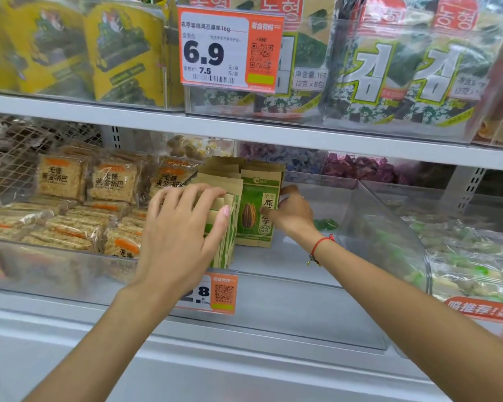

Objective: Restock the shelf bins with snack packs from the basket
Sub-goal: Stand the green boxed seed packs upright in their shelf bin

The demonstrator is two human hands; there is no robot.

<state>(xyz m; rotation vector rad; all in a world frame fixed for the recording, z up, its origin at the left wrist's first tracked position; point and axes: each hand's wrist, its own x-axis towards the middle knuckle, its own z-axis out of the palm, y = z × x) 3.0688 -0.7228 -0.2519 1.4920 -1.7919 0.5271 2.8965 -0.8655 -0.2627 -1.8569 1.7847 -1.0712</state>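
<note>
Left hand [183, 224] gripping seed packs [224, 227], right hand [291, 211] pinching rear pack [257, 210], rice-cracker packs [70, 210] crowding left

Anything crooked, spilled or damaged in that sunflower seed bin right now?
Nothing is spilled or torn. The sunflower seed packs stand upright but bunched at the left end of the clear bin, with the left hand and right hand on them. The front group sits forward of the back row.

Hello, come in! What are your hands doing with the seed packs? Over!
Left hand grips front packs. Right hand pinches rear pack. All upright in clear bin. Nothing blocking.
</note>
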